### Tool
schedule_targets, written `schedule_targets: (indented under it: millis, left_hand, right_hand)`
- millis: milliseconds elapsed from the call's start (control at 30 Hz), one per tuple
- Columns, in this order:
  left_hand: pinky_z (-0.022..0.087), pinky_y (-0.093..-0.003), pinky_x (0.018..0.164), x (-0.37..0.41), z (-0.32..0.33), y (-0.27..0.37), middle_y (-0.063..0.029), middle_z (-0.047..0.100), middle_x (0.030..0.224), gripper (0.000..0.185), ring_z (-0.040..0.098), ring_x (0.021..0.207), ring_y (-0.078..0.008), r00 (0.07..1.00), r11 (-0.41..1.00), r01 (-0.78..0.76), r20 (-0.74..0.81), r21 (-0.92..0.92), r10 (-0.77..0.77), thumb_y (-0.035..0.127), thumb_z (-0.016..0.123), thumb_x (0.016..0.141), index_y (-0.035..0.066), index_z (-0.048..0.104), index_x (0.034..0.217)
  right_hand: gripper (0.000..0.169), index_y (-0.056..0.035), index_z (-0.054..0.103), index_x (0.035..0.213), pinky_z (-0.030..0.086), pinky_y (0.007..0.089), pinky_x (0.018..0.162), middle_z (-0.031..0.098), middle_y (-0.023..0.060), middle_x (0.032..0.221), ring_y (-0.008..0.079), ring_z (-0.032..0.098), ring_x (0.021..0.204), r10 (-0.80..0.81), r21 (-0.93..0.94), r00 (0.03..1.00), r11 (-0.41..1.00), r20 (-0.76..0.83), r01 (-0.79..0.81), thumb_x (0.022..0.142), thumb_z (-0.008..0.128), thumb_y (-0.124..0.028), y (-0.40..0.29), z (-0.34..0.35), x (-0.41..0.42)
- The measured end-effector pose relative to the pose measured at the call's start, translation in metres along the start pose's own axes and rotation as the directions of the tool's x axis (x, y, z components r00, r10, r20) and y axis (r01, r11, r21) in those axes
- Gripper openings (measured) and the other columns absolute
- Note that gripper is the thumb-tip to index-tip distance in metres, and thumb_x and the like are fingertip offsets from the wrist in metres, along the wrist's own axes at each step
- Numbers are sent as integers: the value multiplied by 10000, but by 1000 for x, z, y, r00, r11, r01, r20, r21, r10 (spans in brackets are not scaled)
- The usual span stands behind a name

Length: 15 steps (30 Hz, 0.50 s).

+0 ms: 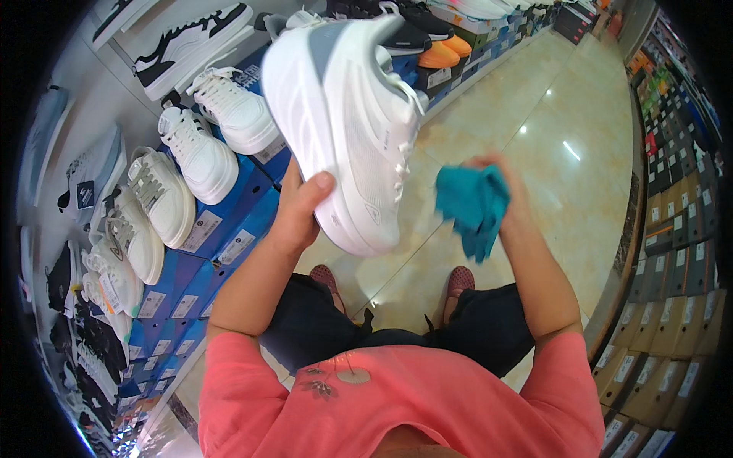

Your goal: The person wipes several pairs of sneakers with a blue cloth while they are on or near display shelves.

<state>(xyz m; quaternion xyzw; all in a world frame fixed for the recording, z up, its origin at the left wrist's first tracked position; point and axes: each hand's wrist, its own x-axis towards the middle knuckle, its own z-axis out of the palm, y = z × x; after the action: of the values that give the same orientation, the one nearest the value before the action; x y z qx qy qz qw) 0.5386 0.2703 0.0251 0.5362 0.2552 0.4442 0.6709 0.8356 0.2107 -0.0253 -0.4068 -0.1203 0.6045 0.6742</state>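
Note:
A white running shoe with a grey heel panel (361, 131) is held up before me, its toe pointing down and its thick sole towards the left. My left hand (300, 203) grips it by the sole near the forefoot, thumb on the sidewall. To the right of the shoe and apart from it, my right hand (501, 177) holds a bunched teal cloth (474, 209), which hangs down from the fingers. The hand and the cloth are slightly blurred.
On the left, white sneakers (200, 157) stand in a row on stacked blue shoeboxes (172, 280). Black shoes with orange soles or toes (438, 52) sit on boxes at the top. More shoeboxes (658, 320) line the right side. Glossy floor tiles (550, 172) lie between.

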Motion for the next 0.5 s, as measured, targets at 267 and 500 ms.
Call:
schedule_targets:
  millis: [267, 500]
  left_hand:
    - [364, -368, 977, -23, 25, -44, -216, 470, 1249, 921, 490, 1138, -281, 975, 951, 221, -54, 216, -214, 320, 722, 697, -36, 233, 1392]
    - [407, -335, 921, -15, 29, -48, -192, 525, 1174, 734, 535, 1050, -242, 963, 956, 267, -6, 124, -268, 219, 666, 735, -21, 337, 1345]
  right_hand:
    - [357, -3, 556, 1059, 436, 391, 919, 576, 157, 1119, 249, 550, 1022, -921, -260, 349, 300, 170, 918, 919, 495, -326, -24, 67, -57]
    - [611, -57, 489, 1192, 374, 440, 925, 445, 186, 1274, 386, 455, 1063, -443, -496, 321, -367, 837, 787, 626, 706, -137, 26, 72, -46]
